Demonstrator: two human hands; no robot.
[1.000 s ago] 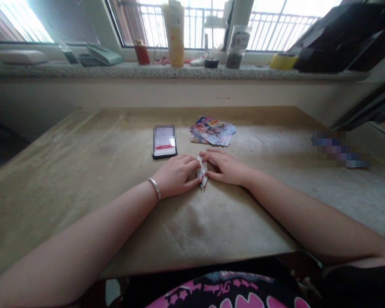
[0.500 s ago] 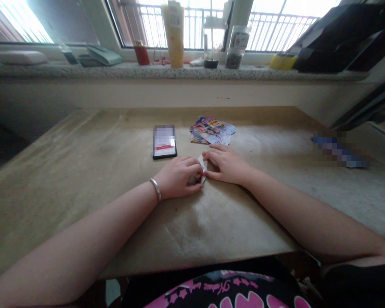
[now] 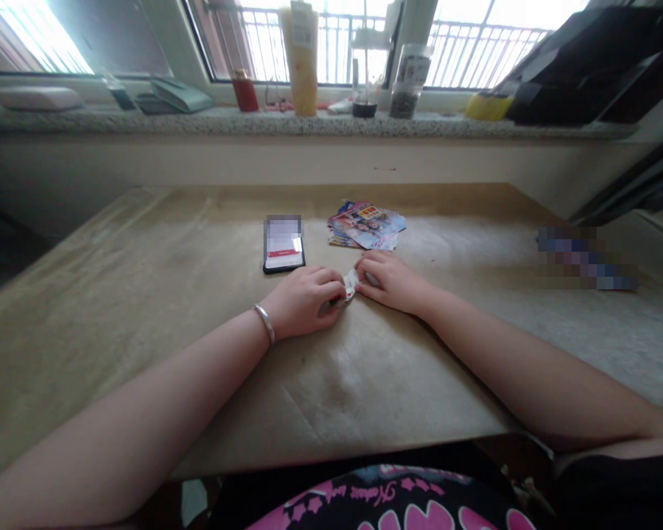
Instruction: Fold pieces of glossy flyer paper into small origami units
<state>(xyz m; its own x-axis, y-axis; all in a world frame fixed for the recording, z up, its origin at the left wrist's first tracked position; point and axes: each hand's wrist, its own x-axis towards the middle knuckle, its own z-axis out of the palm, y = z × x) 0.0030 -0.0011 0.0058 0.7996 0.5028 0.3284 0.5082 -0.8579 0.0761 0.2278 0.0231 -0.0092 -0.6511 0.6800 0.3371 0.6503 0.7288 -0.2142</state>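
Observation:
Between my two hands lies a small whitish piece, apparently folded paper (image 3: 351, 283), with faint reddish marks on it. My left hand (image 3: 306, 300), a silver bangle on its wrist, has its fingers curled onto the paper's left side. From the other side my right hand (image 3: 391, 281) pinches the paper's right edge with bent fingers. Much of the paper is covered by the fingers. Just beyond the hands is a fanned pile of colourful printed cards (image 3: 367, 224). A phone (image 3: 283, 244) with its screen lit and blurred lies past my left hand.
The table (image 3: 226, 412) has a pale, shiny covering. Far to the right lies a blurred bluish strip (image 3: 586, 259). A stone windowsill (image 3: 331, 126) behind holds a tall yellow container (image 3: 303, 62), a red jar (image 3: 245, 92), a clear jar (image 3: 407, 81) and a black bag (image 3: 574, 66).
My left thumb has drawn in and up. The fingers of my right hand have curled more and shifted slightly right. The paper has turned and now shows a flatter, marked face.

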